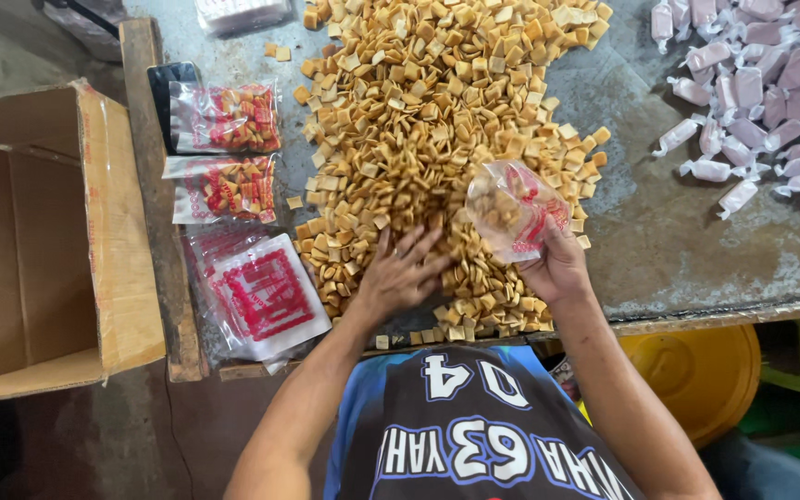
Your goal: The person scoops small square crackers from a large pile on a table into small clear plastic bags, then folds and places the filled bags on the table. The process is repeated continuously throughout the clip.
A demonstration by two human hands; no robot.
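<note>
- At nine o'clock we see an open cardboard box (pixel 43 245) standing beside the table, its flaps spread and its inside bare
- Just right of it a dark wooden rail (pixel 155 185) runs along the table edge from eleven o'clock down to seven
- Against that rail lie two filled snack bags (pixel 224 153), one above the other, clear with red print and packed with golden pieces
- Below them, towards seven o'clock, sits a stack of empty printed bags (pixel 266 296), flat and overlapping
- Our left hand (pixel 398 278) rests palm down at the six o'clock edge of the snack pile (pixel 437 120), fingers spread wide and pressed into the loose square crackers
- The pile itself fills the centre and reaches to twelve o'clock, on a worn grey table (pixel 668 231)
- Our right hand (pixel 557 268) is closed around the lower part of a clear plastic bag (pixel 511 208), partly filled with crackers, held up just over the pile's right edge; the fingers grip the bag from beneath
- At two o'clock a heap of pale pink wrapped sweets (pixel 761 93) lies well apart from the crackers
- At five o'clock, under the table, a yellow tub (pixel 696 370) shows
</note>
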